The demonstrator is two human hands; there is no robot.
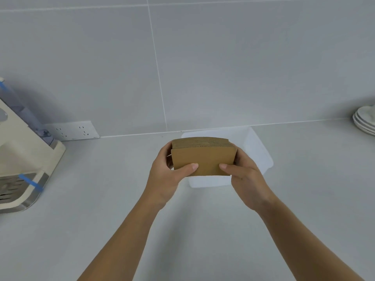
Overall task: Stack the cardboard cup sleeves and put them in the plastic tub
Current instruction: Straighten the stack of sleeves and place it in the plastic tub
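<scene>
A thick stack of brown cardboard cup sleeves (pixel 204 157) is held on edge between both hands, above the near part of a translucent white plastic tub (pixel 257 151). My left hand (pixel 168 177) grips the stack's left end, thumb across its front face. My right hand (pixel 243 175) grips the right end, thumb also on the front. The tub sits on the grey counter against the wall; the stack and hands hide most of its inside.
A cream appliance (pixel 22 159) with blue tape strips stands at the left edge. A white double wall socket (pixel 72 130) sits low on the tiled wall. Stacked white plates (pixel 365 120) rest at the far right. Grey counter (pixel 101 209) lies in front.
</scene>
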